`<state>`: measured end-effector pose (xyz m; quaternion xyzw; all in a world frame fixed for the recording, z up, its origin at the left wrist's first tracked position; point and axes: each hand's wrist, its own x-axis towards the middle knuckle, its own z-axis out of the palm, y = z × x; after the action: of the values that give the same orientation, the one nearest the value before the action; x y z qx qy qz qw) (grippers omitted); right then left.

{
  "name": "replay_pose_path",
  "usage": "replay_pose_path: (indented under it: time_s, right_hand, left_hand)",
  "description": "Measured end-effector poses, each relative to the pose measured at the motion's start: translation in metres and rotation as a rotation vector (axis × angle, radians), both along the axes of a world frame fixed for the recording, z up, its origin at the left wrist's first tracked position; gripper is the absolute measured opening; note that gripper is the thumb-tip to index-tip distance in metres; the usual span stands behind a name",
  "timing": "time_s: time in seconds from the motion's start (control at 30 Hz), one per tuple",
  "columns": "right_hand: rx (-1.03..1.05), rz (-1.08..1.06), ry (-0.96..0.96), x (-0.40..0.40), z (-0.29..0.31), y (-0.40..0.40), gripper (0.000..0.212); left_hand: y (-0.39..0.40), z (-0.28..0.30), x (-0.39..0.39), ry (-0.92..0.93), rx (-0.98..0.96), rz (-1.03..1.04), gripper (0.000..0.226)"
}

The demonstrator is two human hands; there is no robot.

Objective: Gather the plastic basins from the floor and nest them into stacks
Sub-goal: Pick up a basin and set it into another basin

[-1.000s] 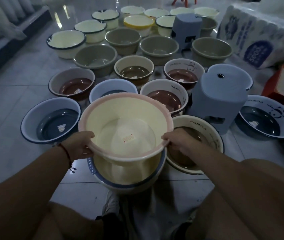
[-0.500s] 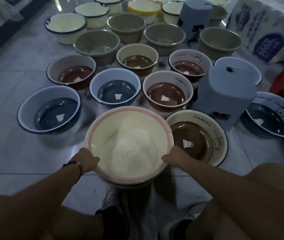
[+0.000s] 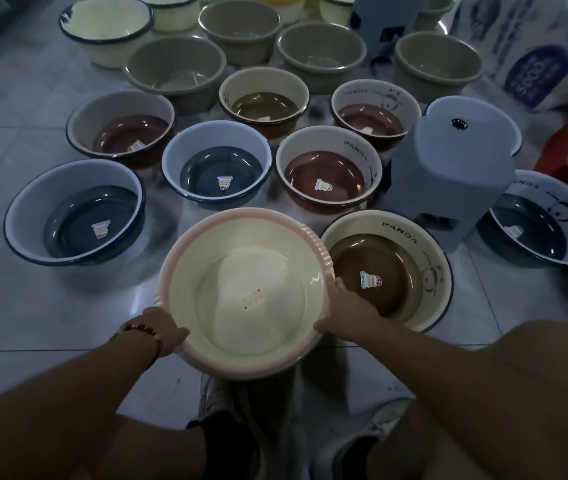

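Down on the tiled floor, both hands held a cream basin with a pink ribbed rim. The left hand gripped the near-left rim, fingers curled under the edge and thumb on top, a beaded bracelet on its wrist. The right hand clasped the right rim, fingers wrapped over the edge. The basin sat low, just in front of the person's shoes; a sliver of another pink rim showed at its left edge, so it seemed nested on at least one more, though how many could not be told.

Touching or just beside it on the right lay a cream basin marked PANDA with a brown bottom. To the left, apart, sat a blue basin with a dark bottom. Beyond stood a smaller blue one and a brown-bottomed one, then more brown-bottomed ones, grey-green basins and cream basins farther back. A pale blue stool stood at right, partly hiding another blue basin with a panda drawing. A printed white sack lay at the far right.
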<state>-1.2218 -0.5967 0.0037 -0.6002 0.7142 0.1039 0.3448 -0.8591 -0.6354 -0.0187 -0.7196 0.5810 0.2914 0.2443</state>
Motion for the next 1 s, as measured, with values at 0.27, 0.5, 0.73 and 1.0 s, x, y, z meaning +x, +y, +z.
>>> replay_pose_path:
  time_s: [0.27, 0.5, 0.73, 1.0]
  right_hand:
    - [-0.089, 0.103, 0.099, -0.031, 0.030, 0.017, 0.091]
    - [-0.129, -0.215, 0.262, -0.146, 0.087, 0.107, 0.082]
    - [-0.012, -0.704, 0.311, -0.255, 0.108, 0.215, 0.085]
    - [0.057, -1.035, 0.205, -0.327, 0.054, 0.281, 0.078]
  left_hand:
    - [-0.007, 0.068, -0.129, -0.069, -0.124, -0.596, 0.085]
    - [0.021, 0.139, -0.330, 0.386, -0.490, -1.127, 0.076]
    - [0.062, 0.146, -0.422, 0.423, -0.437, -1.356, 0.082]
    - [0.098, 0.132, -0.513, 0.429, -0.314, -1.451, 0.079]
